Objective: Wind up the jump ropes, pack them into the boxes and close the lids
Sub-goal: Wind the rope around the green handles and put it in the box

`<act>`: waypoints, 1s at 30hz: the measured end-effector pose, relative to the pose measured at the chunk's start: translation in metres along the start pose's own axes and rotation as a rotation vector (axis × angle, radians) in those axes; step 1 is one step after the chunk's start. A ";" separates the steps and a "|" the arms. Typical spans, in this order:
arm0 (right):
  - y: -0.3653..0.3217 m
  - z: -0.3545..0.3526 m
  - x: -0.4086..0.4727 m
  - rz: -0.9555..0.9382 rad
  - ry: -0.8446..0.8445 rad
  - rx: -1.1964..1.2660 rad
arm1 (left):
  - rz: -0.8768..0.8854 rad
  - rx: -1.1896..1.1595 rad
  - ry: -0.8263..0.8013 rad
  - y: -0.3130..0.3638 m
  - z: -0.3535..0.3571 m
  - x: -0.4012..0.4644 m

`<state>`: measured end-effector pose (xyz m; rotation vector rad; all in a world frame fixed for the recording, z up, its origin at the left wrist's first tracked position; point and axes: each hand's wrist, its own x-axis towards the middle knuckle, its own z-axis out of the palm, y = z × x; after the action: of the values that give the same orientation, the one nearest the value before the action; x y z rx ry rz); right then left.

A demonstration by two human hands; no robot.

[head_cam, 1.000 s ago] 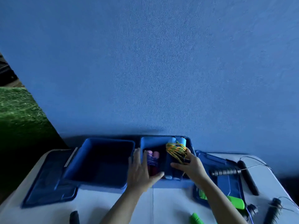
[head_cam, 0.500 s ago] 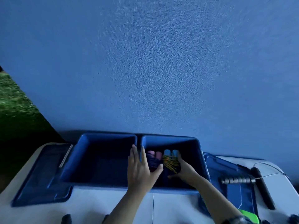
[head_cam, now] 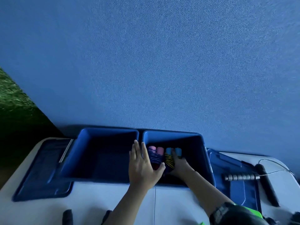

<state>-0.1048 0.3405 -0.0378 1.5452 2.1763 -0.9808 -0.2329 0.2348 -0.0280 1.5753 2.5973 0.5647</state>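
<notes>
Two open blue boxes stand side by side against the wall. The left box (head_cam: pixel 90 153) holds nothing I can see. Inside the right box (head_cam: pixel 201 153) lie a wound rope with pink handles (head_cam: pixel 155 155) and a wound yellow rope with blue handles (head_cam: pixel 170 157). My left hand (head_cam: pixel 142 168) rests with straight fingers on the wall between the boxes, its thumb by the pink rope. My right hand (head_cam: pixel 179 164) reaches into the right box and holds the blue-handled rope bundle down on the bottom.
A blue lid (head_cam: pixel 43 169) lies left of the boxes and another lid (head_cam: pixel 235 184) to the right, on the white table (head_cam: pixel 97 200). A black-handled wire rope (head_cam: pixel 264 181) with a metal grip lies on the right. Black handle ends poke up at the front edge.
My right hand has lowered the blue-handled rope from above the box rim down onto the box bottom beside the pink one. The view has tilted toward the boxes. My left hand stayed put.
</notes>
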 end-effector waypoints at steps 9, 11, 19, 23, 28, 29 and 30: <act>0.005 -0.010 -0.041 -0.056 0.103 -0.004 | -0.035 0.070 -0.171 0.006 -0.026 -0.003; 0.005 -0.013 -0.058 -0.102 0.187 0.044 | -0.034 0.079 -0.171 0.010 -0.033 -0.010; 0.031 0.002 -0.130 -0.342 0.578 0.299 | -0.037 0.044 -0.259 0.023 -0.051 -0.074; 0.057 0.037 -0.161 -0.330 0.657 0.294 | -0.036 0.068 -0.265 0.030 -0.049 -0.129; 0.101 0.086 -0.200 -0.248 0.560 0.309 | -0.066 -0.023 -0.339 0.049 -0.029 -0.200; 0.112 0.096 -0.207 -0.225 0.528 0.296 | -0.082 -0.037 -0.374 0.054 -0.024 -0.212; 0.123 0.105 -0.214 -0.208 0.503 0.286 | -0.106 -0.052 -0.405 0.059 -0.018 -0.225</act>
<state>0.0740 0.1403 -0.0313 1.8899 2.6762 -1.0983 -0.0790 0.0597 -0.0232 1.3586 2.3229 0.2669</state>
